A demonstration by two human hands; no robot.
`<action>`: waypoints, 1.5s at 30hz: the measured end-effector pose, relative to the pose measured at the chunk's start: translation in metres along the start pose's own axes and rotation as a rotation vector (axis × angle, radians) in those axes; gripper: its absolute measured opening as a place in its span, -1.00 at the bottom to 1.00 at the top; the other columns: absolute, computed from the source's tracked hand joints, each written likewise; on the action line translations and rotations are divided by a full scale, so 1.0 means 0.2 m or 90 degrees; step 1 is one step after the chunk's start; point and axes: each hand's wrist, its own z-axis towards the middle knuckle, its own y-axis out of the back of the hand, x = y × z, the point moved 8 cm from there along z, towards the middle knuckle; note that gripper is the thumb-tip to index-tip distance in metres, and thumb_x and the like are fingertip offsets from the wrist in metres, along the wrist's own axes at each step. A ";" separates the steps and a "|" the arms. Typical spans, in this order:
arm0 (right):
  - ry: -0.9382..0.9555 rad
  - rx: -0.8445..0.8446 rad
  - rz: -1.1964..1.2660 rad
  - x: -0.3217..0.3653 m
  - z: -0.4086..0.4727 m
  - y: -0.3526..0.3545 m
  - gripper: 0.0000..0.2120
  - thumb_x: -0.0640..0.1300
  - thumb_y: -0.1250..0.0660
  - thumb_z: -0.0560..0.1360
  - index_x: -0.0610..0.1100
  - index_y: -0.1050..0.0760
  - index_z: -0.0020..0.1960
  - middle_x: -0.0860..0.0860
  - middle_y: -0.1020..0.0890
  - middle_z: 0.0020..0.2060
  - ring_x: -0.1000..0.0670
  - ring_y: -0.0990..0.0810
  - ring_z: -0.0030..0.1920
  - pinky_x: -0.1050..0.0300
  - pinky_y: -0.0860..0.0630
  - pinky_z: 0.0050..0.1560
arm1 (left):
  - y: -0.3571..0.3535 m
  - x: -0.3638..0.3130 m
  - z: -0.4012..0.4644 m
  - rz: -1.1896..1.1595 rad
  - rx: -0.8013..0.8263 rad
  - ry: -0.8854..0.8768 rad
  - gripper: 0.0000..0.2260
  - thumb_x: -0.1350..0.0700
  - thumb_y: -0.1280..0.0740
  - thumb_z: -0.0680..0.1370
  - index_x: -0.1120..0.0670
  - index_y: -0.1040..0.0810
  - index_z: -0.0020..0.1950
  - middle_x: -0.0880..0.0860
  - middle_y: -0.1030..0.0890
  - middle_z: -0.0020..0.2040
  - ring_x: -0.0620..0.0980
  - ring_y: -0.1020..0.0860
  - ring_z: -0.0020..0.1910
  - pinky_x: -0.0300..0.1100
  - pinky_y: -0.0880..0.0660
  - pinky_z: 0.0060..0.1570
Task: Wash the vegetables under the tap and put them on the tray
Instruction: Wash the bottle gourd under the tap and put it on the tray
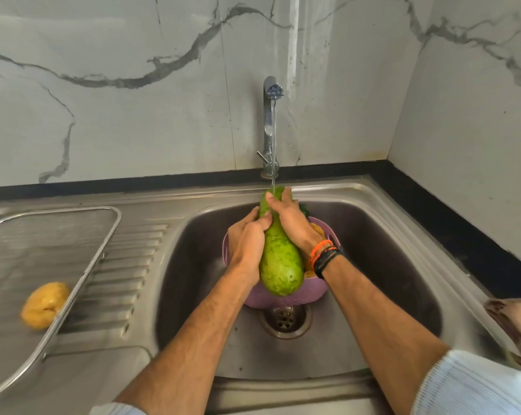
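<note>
I have the green gourd (280,259) over the sink basin (403,265), its long axis running away from me toward the tap (270,124): the narrow neck points up and back under the stream, the fat bulb hangs low and near me, above the purple colander (262,298) that sits over the drain. My left hand (247,238) wraps the gourd from the left at the waist, fingers curled round it. My right hand (292,217) grips higher, round the neck, fingertips close to where the water lands. Both hands are closed on the gourd, then, one above the other.

What the next move turns on, as I judge it, is that the tray (58,265) lies well off to the left on the draining board (a yellow vegetable (45,305) already rests in its near corner). My left hand is the nearer one and holds closer to the heavy end, so I expect to carry with it and swing the bulb leftward, laying the gourd lengthwise. It is wet, so it could slip.
</note>
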 end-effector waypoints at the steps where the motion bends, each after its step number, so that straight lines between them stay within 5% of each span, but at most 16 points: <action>1: 0.007 -0.002 -0.011 0.00 -0.01 0.00 -0.20 0.26 -0.14 0.60 0.00 0.23 0.61 -0.09 0.21 0.60 -0.09 0.20 0.59 -0.12 0.13 0.58 | 0.01 0.00 0.02 -0.003 -0.008 -0.006 -0.77 0.29 -0.38 0.52 0.11 -0.69 0.13 0.13 -0.73 -0.03 0.09 -0.69 0.02 0.00 -0.62 0.08; 5: 0.023 0.076 -0.050 -0.06 -0.07 -0.09 -0.21 0.26 -0.15 0.59 -0.02 0.16 0.62 -0.04 0.18 0.61 -0.08 0.14 0.60 -0.13 0.07 0.59 | 0.08 0.00 0.08 0.025 -0.052 -0.013 -0.65 0.13 -0.43 0.32 0.03 -0.72 0.11 0.09 -0.73 -0.02 0.10 -0.69 0.03 0.11 -0.59 0.15; 11: 0.004 -0.014 -0.029 0.05 -0.04 0.00 -0.24 0.17 -0.14 0.64 -0.06 0.23 0.61 -0.10 0.22 0.60 -0.10 0.16 0.60 -0.06 0.11 0.57 | 0.04 0.01 0.01 0.018 -0.011 -0.004 -0.73 0.25 -0.41 0.47 0.03 -0.70 0.14 0.08 -0.73 -0.04 0.06 -0.69 0.03 0.01 -0.60 0.09; 17: 0.001 0.089 -0.044 -0.03 -0.09 -0.11 -0.27 0.17 -0.14 0.64 -0.06 0.17 0.62 -0.08 0.21 0.60 -0.06 0.17 0.59 -0.09 0.10 0.59 | 0.12 0.02 0.09 0.062 -0.056 -0.005 -0.67 0.13 -0.41 0.31 -0.05 -0.73 0.05 0.08 -0.73 -0.03 0.10 -0.68 0.04 0.13 -0.58 0.17; 21: -0.009 0.015 -0.028 0.04 -0.05 -0.03 -0.26 0.15 -0.15 0.64 -0.06 0.19 0.62 -0.14 0.19 0.60 -0.10 0.17 0.60 -0.06 0.15 0.58 | 0.05 0.01 0.02 0.090 -0.010 -0.023 -0.72 0.12 -0.44 0.35 -0.17 -0.73 -0.02 0.03 -0.74 -0.06 0.04 -0.69 0.04 0.07 -0.58 0.15; 24: -0.005 -0.026 0.031 0.03 -0.06 0.00 -0.14 0.24 -0.26 0.52 0.02 0.15 0.62 -0.08 0.07 0.61 -0.10 0.03 0.60 -0.13 0.00 0.58 | 0.04 0.00 0.02 0.110 -0.014 -0.030 -0.72 0.06 -0.49 0.31 -0.23 -0.72 -0.03 -0.03 -0.74 -0.06 -0.01 -0.69 0.03 0.05 -0.58 0.16; 27: -0.029 -0.054 0.128 -0.03 -0.06 0.03 0.04 0.33 -0.37 0.27 0.08 0.02 0.61 -0.04 -0.24 0.56 -0.09 -0.33 0.48 -0.12 -0.31 0.47 | 0.07 0.00 0.02 0.079 -0.049 -0.005 -0.86 0.03 -0.49 0.48 0.01 -0.72 0.01 0.01 -0.72 -0.18 -0.03 -0.68 -0.14 -0.07 -0.65 -0.07; 30: -0.018 -0.048 0.149 -0.04 -0.07 0.04 -0.09 0.14 -0.48 0.41 0.07 -0.04 0.60 0.03 -0.45 0.36 -0.06 -0.54 0.26 -0.09 -0.53 0.28 | 0.13 -0.02 0.02 0.110 -0.067 0.000 -0.84 0.02 -0.40 0.58 0.03 -0.70 0.08 0.00 -0.68 -0.28 -0.06 -0.59 -0.40 -0.28 -0.48 -0.50; 34: -0.017 -0.068 0.224 -0.04 -0.07 0.07 -0.25 -0.10 -0.46 0.49 0.00 -0.17 0.57 -0.02 -0.54 0.22 -0.08 -0.62 0.13 -0.06 -0.63 0.08 | 0.14 -0.02 0.03 0.136 -0.052 0.006 -0.73 0.01 -0.48 0.51 0.00 -0.67 0.20 0.01 -0.73 -0.06 -0.05 -0.69 -0.15 -0.22 -0.56 -0.36; 39: -0.021 -0.050 0.225 -0.03 -0.05 0.03 -0.38 -0.17 -0.34 0.56 -0.05 -0.19 0.56 -0.08 -0.58 0.19 -0.04 -0.63 0.07 0.13 -0.61 -0.14 | -0.01 0.02 0.01 0.068 0.092 0.064 -0.69 0.06 -0.26 0.65 -0.02 -0.51 0.40 0.07 -0.68 0.15 0.01 -0.66 0.08 -0.10 -0.63 -0.05; 42: -0.022 -0.029 0.173 -0.03 -0.05 -0.01 -0.31 -0.09 -0.27 0.61 -0.02 0.00 0.62 -0.09 -0.42 0.43 -0.09 -0.51 0.31 0.02 -0.54 0.21 | -0.03 0.04 0.01 0.068 0.112 0.071 -0.66 0.04 -0.21 0.68 -0.06 -0.41 0.47 0.07 -0.64 0.23 0.05 -0.64 0.14 0.03 -0.60 0.11; 45: -0.001 -0.025 0.009 -0.03 -0.06 -0.02 -0.34 0.06 -0.14 0.66 0.02 0.15 0.62 -0.03 0.00 0.61 -0.05 -0.04 0.59 -0.05 -0.02 0.58 | -0.01 0.04 0.02 0.068 0.087 0.045 -0.60 0.10 -0.24 0.66 -0.07 -0.36 0.51 0.02 -0.65 0.18 0.00 -0.64 0.12 -0.01 -0.59 0.12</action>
